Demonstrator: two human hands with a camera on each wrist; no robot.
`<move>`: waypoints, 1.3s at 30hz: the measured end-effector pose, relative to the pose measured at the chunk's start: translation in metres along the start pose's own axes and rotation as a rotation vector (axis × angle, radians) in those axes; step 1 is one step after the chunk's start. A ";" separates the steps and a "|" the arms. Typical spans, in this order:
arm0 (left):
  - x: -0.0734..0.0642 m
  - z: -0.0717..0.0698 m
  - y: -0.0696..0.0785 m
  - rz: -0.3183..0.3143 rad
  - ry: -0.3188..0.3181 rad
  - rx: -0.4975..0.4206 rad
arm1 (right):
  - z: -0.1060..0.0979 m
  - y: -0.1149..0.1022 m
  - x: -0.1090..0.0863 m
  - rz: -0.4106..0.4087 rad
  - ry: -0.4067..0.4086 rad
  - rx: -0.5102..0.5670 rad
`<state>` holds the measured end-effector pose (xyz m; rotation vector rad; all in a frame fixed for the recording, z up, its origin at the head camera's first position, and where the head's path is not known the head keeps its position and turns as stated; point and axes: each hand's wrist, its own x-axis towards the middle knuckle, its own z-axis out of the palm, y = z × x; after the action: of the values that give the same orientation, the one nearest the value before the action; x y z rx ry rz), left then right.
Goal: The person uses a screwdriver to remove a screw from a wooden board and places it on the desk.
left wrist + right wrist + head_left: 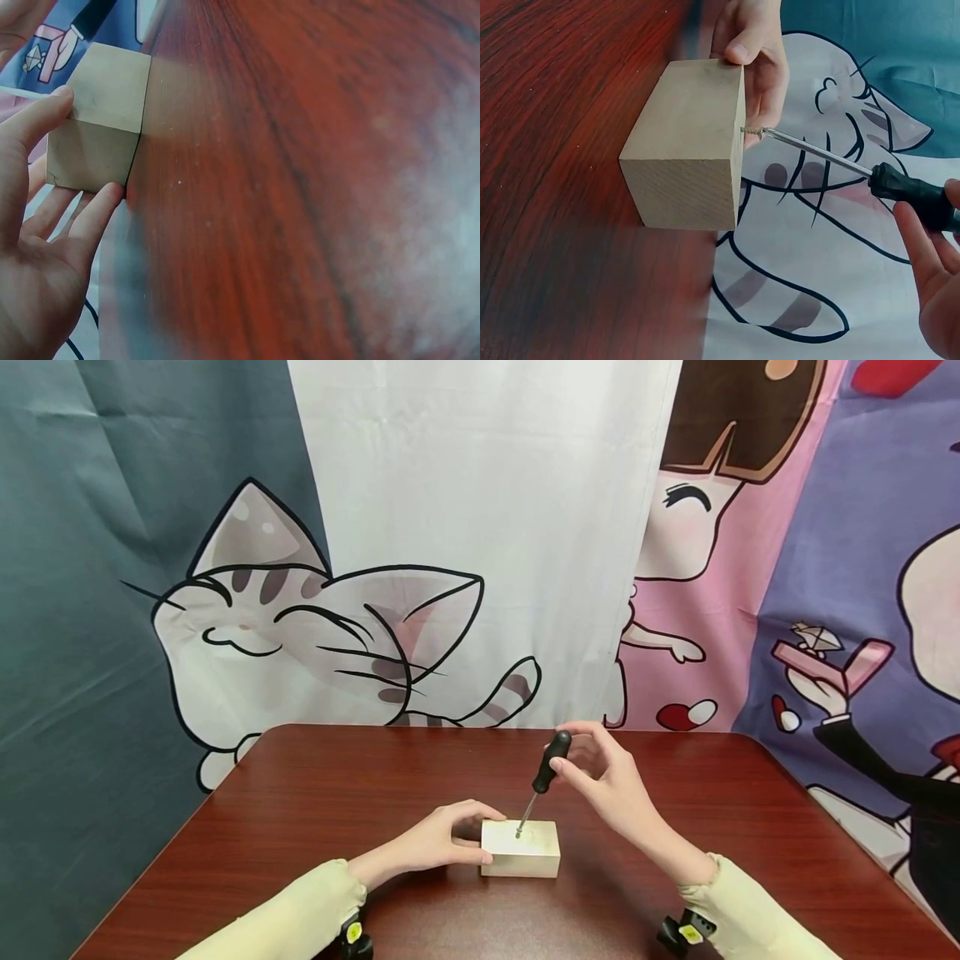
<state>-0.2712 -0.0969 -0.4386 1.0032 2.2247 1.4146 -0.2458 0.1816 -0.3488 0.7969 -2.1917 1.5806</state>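
A pale wooden block [520, 865] lies on the table, and my left hand [431, 842] grips its left end between thumb and fingers. From the block's top face a screw [751, 131] sticks up, its lower part sunk in the wood. The tip of a black-handled screwdriver [552, 762] meets the screw's head, and the tool leans to the right. My right hand [609, 781] pinches the handle near its upper end with thumb and fingers. In the left wrist view, the thumb and fingers lie around the end of the block [105, 94].
The block rests on a dark red-brown wooden table [337, 777]. Behind the table hangs a printed cloth [480, 485] with a cartoon cat and figures. Dark wrist straps [687, 931] with cameras sit on both sleeves.
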 end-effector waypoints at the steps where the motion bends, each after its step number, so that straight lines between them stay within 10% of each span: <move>1: 0.000 0.000 0.000 0.002 -0.001 0.001 | 0.000 0.000 0.000 0.012 0.014 -0.008; 23: 0.001 0.000 0.003 0.008 0.001 0.054 | -0.002 -0.005 -0.002 0.009 -0.044 -0.045; 39: 0.001 0.000 0.009 0.004 -0.010 -0.008 | 0.004 -0.011 0.007 0.136 0.001 0.119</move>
<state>-0.2680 -0.0937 -0.4304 1.0105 2.2096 1.4161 -0.2445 0.1736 -0.3372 0.6932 -2.2096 1.7909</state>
